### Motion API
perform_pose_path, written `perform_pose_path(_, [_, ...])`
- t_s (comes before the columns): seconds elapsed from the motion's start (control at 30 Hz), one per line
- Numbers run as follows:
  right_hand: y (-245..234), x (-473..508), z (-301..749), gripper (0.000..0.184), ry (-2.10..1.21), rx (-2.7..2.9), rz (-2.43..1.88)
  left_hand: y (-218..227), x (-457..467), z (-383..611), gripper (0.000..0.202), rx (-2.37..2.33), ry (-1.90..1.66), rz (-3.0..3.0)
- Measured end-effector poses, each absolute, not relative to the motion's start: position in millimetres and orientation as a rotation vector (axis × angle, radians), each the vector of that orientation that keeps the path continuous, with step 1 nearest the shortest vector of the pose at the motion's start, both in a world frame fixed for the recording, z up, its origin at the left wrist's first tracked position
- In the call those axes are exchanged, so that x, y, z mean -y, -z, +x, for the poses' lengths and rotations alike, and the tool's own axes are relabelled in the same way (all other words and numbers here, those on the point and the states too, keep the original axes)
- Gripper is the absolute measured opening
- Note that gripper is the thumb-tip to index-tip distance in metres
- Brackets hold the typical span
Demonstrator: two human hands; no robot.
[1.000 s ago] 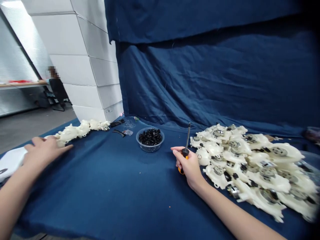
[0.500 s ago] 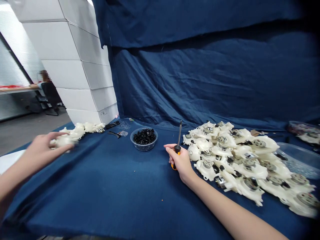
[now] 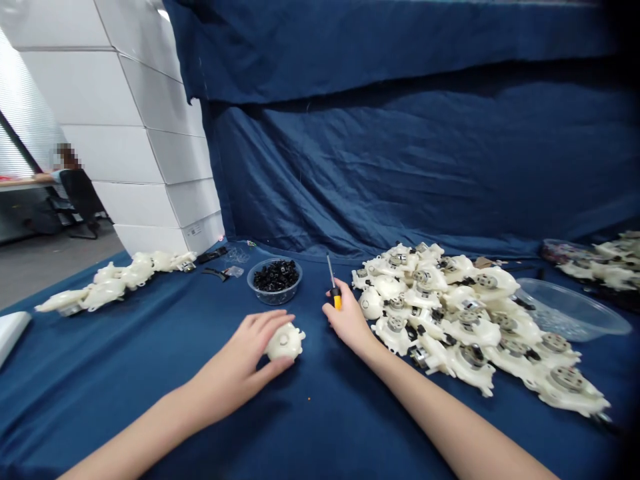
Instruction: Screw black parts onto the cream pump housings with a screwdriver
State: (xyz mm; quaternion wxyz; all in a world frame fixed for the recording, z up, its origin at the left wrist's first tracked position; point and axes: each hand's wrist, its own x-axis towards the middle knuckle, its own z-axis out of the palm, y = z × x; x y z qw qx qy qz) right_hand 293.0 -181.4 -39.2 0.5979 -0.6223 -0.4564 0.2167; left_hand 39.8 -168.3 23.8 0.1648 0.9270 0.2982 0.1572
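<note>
My left hand [image 3: 255, 353] grips a cream plastic housing [image 3: 286, 343] near the middle of the blue cloth, thumb on its near side and fingers over its far side. The part of it under my palm is hidden. My right hand [image 3: 350, 317] is closed around a screwdriver [image 3: 337, 302] with a yellow and black handle, its metal shaft pointing up. Right beside that hand lies a large heap of cream housings [image 3: 455, 313], many with round metal motors. Behind my hands stands a clear bowl [image 3: 274, 295] of small black parts [image 3: 275, 275].
A row of cream housings [image 3: 120, 280] lies at the left, by stacked white boxes [image 3: 145, 150]. A clear tub [image 3: 595, 320] sits beyond the heap. Black pieces [image 3: 216, 273] lie near the boxes. A person [image 3: 70, 173] sits in the far left background.
My left hand has moved right from the left row to the middle, bringing a cream housing. My right hand still holds the screwdriver. The view has shifted to the right.
</note>
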Motion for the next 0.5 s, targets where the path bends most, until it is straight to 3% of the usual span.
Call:
perform_pose_path(0.1, [44.4,181.3,296.1,0.068,-0.452,1.139,-1.535,-42.6,139.7,48.3,0.052,-0.981,-0.569,2.68])
perform_pose_path(0.23, [46.0,186.6,290.9,0.053,-0.421,1.29,-1.581,-66.6,81.2,74.7,0.07,-1.298,-0.553,2.778])
perform_pose_path(0.5, [40.4,192.4,282.3,0.041,-0.327,1.455,-1.609,-50.8,44.2,125.6,0.105,-1.15,-0.027,2.83])
